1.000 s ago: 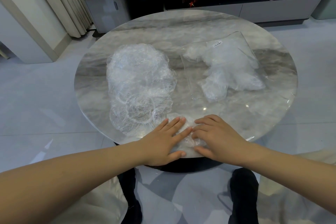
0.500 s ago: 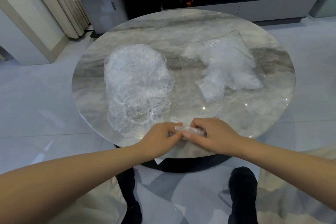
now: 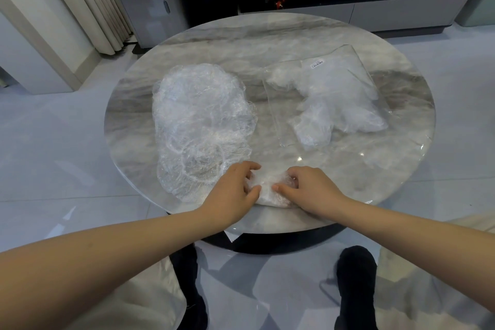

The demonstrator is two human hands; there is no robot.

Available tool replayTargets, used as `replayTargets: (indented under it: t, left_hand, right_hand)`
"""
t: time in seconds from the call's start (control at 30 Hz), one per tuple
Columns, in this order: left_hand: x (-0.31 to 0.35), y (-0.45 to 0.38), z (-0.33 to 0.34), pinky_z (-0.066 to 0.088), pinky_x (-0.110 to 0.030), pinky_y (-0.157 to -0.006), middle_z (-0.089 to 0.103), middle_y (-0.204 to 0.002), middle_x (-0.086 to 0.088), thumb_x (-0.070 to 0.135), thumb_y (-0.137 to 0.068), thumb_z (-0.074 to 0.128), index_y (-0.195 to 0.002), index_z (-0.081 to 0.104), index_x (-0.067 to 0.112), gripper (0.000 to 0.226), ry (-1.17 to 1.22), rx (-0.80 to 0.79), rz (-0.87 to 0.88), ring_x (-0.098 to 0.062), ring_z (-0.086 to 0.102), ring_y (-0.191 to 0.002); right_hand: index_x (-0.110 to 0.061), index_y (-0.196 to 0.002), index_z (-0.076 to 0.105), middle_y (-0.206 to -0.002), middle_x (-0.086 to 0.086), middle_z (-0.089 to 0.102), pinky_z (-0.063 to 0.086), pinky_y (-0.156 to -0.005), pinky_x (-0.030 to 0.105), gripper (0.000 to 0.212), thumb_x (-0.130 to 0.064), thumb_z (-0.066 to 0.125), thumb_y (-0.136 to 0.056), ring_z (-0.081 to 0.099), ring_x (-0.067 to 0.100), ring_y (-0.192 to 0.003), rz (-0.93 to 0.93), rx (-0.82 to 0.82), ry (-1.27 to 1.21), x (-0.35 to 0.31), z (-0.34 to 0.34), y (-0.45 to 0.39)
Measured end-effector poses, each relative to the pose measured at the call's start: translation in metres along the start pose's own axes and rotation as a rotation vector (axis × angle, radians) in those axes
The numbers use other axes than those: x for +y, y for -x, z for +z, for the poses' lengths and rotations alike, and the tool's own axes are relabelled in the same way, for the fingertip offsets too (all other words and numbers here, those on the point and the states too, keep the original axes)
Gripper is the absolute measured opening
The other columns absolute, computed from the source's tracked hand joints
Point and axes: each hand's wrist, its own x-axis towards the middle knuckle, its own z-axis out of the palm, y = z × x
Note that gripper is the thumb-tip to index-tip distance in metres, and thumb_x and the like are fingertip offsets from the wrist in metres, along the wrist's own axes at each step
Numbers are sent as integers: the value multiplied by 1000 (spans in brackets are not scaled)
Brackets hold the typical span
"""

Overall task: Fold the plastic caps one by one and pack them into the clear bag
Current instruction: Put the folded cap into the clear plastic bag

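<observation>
Gripping one plastic cap [image 3: 270,190] — label [image 3: 317,64] unreadable.

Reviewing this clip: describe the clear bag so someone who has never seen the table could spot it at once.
On the round marble table, look at the far right part, away from both hands. The clear bag lies flat there with whitish folded caps inside. Unlike the loose pile of crinkled caps on the left, it has smooth straight edges and a small white label near its far edge.
</observation>
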Motion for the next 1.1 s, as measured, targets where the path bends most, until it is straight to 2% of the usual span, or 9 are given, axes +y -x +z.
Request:
replayTargets:
  t: [0.13,0.2,0.33,0.43,0.57,0.7,0.8,0.87,1.1]
  left_hand:
    - [-3,3,-1,37,-25,-98,46,-135,-8,19,-91,49,-133,49,12,43,-325,71,355,-21,49,-118]
    - [-7,3,1,28,-36,-108,44,-143,-12,28,-90,40,-136,48,10,50,-559,-21,526,-26,42,-130]
    - [-13,16,10,-19,-37,-114,-12,-158,-7,54,-91,12,-149,-9,11,76,-726,-295,423,-16,-18,-145]
    - [-17,20,12,-20,-41,-114,-29,-154,-5,65,-87,8,-145,-24,12,85,-737,-366,386,-14,-33,-139]
    - [-12,20,13,-20,-42,-114,-37,-150,-1,72,-84,8,-144,-29,13,92,-700,-464,294,-11,-38,-135]
    - [-3,14,10,-18,-37,-115,-24,-155,4,55,-98,23,-150,-14,17,74,-529,-468,242,-7,-27,-140]
    - [-2,6,4,2,-25,-111,22,-156,7,37,-101,34,-147,31,23,48,-381,-222,268,-8,15,-143]
    - [1,1,0,11,-23,-104,40,-142,9,32,-98,43,-139,41,24,41,-420,-135,251,-10,32,-130]
    - [19,-22,-8,27,-31,-95,42,-101,6,33,-83,64,-106,58,24,26,-408,-249,-45,-15,46,-100]
  right_hand:
    - [-20,-63,40,-58,-8,44,28,-51,25,40,-44,60,-87,42,8,-54,22,17,40,-3,2,-3]
    - [-23,-66,39,-59,-9,44,26,-50,24,36,-45,55,-90,41,6,-55,16,37,101,-4,2,-3]
    - [-21,-100,53,-87,-9,56,39,-64,24,22,-40,57,-89,54,11,-76,-147,155,234,-3,7,3]
    - [-14,-102,64,-99,0,62,43,-74,30,29,-28,70,-78,59,21,-86,-376,278,390,2,14,4]
    - [-16,-94,71,-94,-5,65,31,-82,29,38,-37,45,-77,54,18,-91,-430,268,528,6,19,11]
    - [-18,-88,73,-84,-7,65,31,-79,29,34,-40,49,-76,59,19,-82,-358,197,593,5,16,10]
    - [-17,-104,68,-98,-3,63,36,-84,32,31,-38,64,-82,56,22,-95,-328,112,570,-1,9,9]
    - [-21,-123,56,-115,-5,55,27,-93,29,38,-40,54,-91,45,19,-112,-314,79,535,-2,7,9]
    - [-25,-121,53,-108,-7,56,30,-92,25,34,-37,55,-89,45,14,-107,-177,14,381,-5,-3,7]
